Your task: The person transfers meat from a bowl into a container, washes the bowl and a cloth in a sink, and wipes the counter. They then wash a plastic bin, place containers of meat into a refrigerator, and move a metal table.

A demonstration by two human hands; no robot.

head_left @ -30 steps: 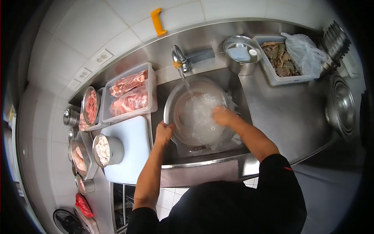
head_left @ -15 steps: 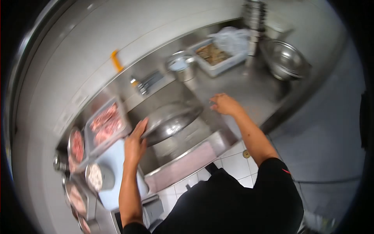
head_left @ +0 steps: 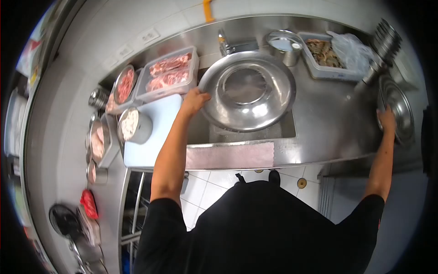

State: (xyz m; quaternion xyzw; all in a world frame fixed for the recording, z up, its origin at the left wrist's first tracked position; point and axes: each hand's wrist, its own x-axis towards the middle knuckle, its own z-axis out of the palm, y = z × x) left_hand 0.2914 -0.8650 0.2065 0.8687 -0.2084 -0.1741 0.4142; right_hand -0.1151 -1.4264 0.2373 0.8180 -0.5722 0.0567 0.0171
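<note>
A wide, shiny steel bowl [head_left: 280, 107] is over the sink [head_left: 289, 129], covering much of it. My left hand [head_left: 195, 101] grips its left rim, with the thumb on the near surface and the other fingers partly hidden. Far to the right, my right hand [head_left: 387, 119] has its fingers closed at the near-left rim of another steel bowl [head_left: 400, 107]. That second bowl stands tilted at the right end of the counter.
Left of the sink lies a pale blue cutting board [head_left: 157, 146] bearing a metal pot [head_left: 142, 129]. Behind it sits a plastic tub of raw meat [head_left: 169, 73]. At the back are a faucet [head_left: 223, 44], a steel pot [head_left: 288, 55] and a shrimp-like seafood tub [head_left: 331, 73].
My right hand has moved far right, from beside the sink to the second bowl. My left hand now holds the large bowl's rim, and that bowl shows a rounder face. The view has turned.
</note>
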